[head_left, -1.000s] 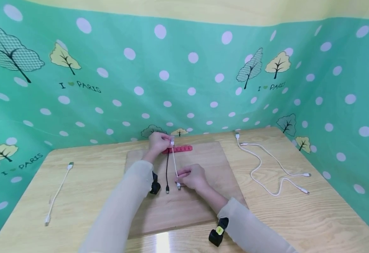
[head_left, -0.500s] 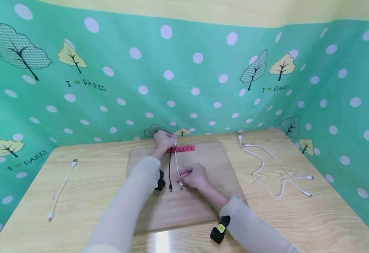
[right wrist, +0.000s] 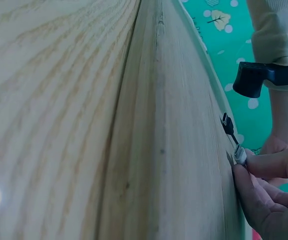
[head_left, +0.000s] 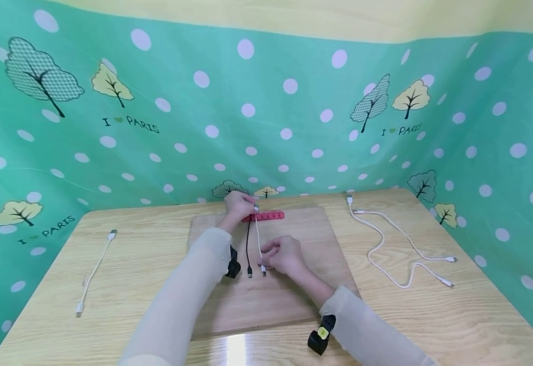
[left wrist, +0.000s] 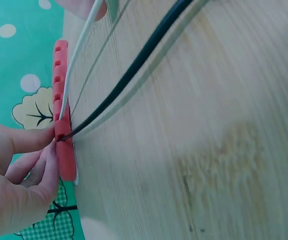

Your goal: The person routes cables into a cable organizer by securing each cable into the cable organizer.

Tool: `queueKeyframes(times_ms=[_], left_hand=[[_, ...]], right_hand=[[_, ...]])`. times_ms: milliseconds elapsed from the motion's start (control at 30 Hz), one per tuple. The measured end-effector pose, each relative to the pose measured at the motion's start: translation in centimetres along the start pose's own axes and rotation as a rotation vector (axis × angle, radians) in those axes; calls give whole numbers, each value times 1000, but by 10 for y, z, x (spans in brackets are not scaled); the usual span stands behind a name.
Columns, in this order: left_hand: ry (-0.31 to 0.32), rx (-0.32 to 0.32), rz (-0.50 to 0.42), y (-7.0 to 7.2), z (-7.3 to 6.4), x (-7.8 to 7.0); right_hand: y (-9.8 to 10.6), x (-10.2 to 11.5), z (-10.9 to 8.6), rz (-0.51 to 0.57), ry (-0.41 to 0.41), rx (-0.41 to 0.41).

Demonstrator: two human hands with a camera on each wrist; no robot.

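Note:
A short white USB cable (head_left: 258, 236) stretches between both hands over a wooden board (head_left: 303, 300). My left hand (head_left: 239, 204) pinches its far end by the plug, right at the red cable clip strip (head_left: 272, 216). In the left wrist view, the thumb and fingers meet behind the strip (left wrist: 66, 162), and the plug is hidden. The white cable (left wrist: 74, 65) and a black cable (left wrist: 133, 70) both lead away from the strip there. My right hand (head_left: 284, 255) pinches the near end, its white plug (right wrist: 240, 155) projecting past the fingertips. The black cable's plug (right wrist: 228, 124) lies alongside.
Another short white cable (head_left: 96, 269) lies on the table (head_left: 147, 254) at the left. Two longer white cables (head_left: 376, 249) curve across the right side. A green patterned curtain (head_left: 229, 132) rises behind the table's back edge.
My left hand has lowered the white plug slightly, closer to the red strip. My right hand keeps its hold on the near end. The head view has shifted a little.

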State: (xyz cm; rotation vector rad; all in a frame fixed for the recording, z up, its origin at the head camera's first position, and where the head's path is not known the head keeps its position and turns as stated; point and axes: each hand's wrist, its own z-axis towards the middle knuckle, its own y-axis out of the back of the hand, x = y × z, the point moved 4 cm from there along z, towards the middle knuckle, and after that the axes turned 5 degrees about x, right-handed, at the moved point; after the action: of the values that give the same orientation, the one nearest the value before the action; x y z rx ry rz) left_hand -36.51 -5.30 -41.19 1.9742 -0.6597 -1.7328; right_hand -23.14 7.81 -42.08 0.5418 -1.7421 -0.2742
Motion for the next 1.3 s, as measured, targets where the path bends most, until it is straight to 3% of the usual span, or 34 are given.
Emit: queueKeyframes(times_ms=[367,700,1067,1300], left_hand=[[-33,-18,-38,5,-9,-3],[-32,0,-105,18,-21,0],[18,5,-161,44,-36,14],[57,14,-122,65,-47,28]], right_hand=[[-3,5,-1,-59,30,5],[0,14,-1,-6,1,6],[-6,31,-4,-36,85,23],[-11,40,-6,-22,97,69]])
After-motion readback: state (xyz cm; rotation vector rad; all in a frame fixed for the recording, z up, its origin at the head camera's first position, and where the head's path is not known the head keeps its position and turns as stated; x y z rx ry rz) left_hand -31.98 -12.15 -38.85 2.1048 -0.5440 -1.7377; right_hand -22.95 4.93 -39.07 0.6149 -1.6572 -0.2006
